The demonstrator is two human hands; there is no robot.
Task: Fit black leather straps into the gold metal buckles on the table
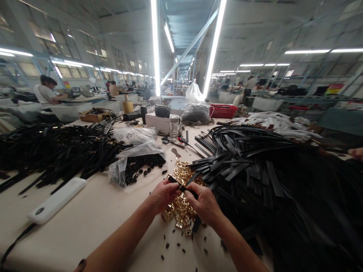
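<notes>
Both my hands meet over a heap of gold buckles (181, 211) at the middle of the table. Between them is a black belt strap (173, 180) with a gold buckle at its end. My left hand (163, 196) pinches the strap's buckle end from the left. From the right, my right hand (204, 201) grips the same strap a little further along, fingers curled round it. Just behind and to the right, a big pile of black straps (244, 151) spreads over the table. Small black loops (167, 245) lie scattered in front of the buckles.
A plastic bag (136, 151) spills small black pieces left of the buckles. A white device with a cord (58, 200) lies front left, below a pile of buckled black straps (56, 151). A glass jar (174, 127) stands behind. Another person (47, 92) sits far left.
</notes>
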